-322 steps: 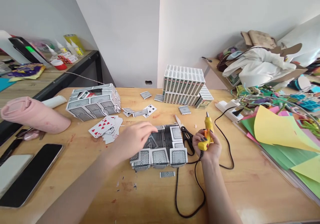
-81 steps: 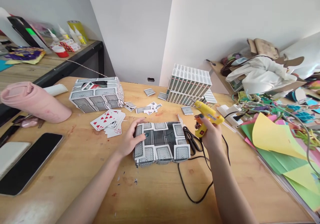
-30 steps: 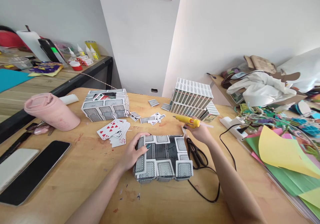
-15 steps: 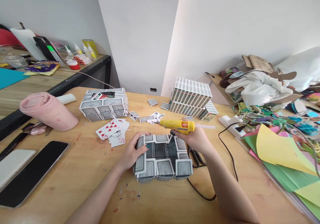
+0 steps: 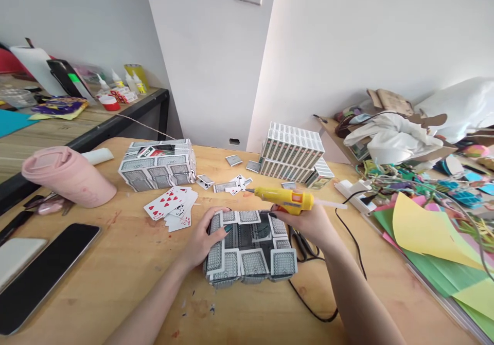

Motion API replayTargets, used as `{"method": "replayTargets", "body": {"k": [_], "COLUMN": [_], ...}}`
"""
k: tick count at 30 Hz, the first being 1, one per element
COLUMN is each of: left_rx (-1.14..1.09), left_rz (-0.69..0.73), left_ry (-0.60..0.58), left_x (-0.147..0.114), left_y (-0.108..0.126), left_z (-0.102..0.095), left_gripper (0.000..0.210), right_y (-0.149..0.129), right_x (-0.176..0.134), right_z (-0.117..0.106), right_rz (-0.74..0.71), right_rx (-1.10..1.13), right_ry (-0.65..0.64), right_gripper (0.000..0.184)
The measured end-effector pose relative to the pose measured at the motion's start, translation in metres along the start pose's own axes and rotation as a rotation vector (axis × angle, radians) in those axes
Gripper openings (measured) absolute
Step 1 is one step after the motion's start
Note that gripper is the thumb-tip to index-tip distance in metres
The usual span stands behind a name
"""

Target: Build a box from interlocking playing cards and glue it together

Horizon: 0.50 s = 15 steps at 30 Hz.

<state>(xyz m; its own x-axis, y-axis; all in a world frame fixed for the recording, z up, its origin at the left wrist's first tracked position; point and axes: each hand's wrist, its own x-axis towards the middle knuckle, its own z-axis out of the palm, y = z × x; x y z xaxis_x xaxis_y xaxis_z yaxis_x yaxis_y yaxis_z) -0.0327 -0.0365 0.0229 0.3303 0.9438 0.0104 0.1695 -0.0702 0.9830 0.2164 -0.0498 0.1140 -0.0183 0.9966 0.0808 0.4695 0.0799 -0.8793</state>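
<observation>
My left hand (image 5: 204, 238) grips the left end of a box built from playing cards (image 5: 254, 262), thumb over its top edge and fingers down the far side. The box lies on the table with an opening in its top and grey patterned card backs outward. In my right hand (image 5: 304, 224) is a yellow hot glue gun (image 5: 285, 199), held above the box's far right corner. Its nozzle points left, and a clear glue stick (image 5: 332, 204) sticks out of the back. Beyond the box lie loose playing cards (image 5: 170, 204) and small folded cards (image 5: 227, 186).
A second card box (image 5: 158, 171) and a stack of card packs (image 5: 292, 147) stand at the back. Scissors (image 5: 304, 247) and a black cord (image 5: 316, 316) lie right of the box. A pink tumbler (image 5: 73, 178) and phone (image 5: 46, 278) are left; coloured paper (image 5: 432, 252) and a power strip (image 5: 357, 195) right.
My right hand has moved the glue gun slightly right and down, away from the box's middle. My left hand keeps its hold on the box. The view has shifted a little.
</observation>
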Motion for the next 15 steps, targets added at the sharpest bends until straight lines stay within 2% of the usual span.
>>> {"method": "replayTargets", "body": {"k": [3, 7, 9, 12, 15], "left_rx": [-0.007, -0.031, -0.044, -0.031, 0.017], "left_rz": [0.001, -0.015, -0.021, -0.025, -0.025], "left_ry": [0.005, 0.008, 0.007, 0.006, 0.001], "left_x": [0.001, 0.001, 0.001, 0.001, 0.002], "left_y": [-0.002, -0.002, -0.001, -0.001, -0.002], "left_z": [0.001, 0.002, 0.003, 0.002, 0.001], "left_gripper": [0.036, 0.038, 0.037, 0.037, 0.038], "right_y": [0.01, 0.045, 0.069, 0.109, 0.14], "right_x": [0.005, 0.019, 0.027, 0.034, 0.038], "right_z": [-0.007, -0.047, -0.065, -0.078, -0.08], "right_rz": [0.041, 0.182, 0.27, 0.38, 0.448], "right_rx": [-0.056, -0.118, -0.085, 0.023, -0.155], "right_ry": [0.074, 0.131, 0.018, -0.128, -0.185], "right_gripper": [0.018, 0.025, 0.027, 0.033, 0.03]}}
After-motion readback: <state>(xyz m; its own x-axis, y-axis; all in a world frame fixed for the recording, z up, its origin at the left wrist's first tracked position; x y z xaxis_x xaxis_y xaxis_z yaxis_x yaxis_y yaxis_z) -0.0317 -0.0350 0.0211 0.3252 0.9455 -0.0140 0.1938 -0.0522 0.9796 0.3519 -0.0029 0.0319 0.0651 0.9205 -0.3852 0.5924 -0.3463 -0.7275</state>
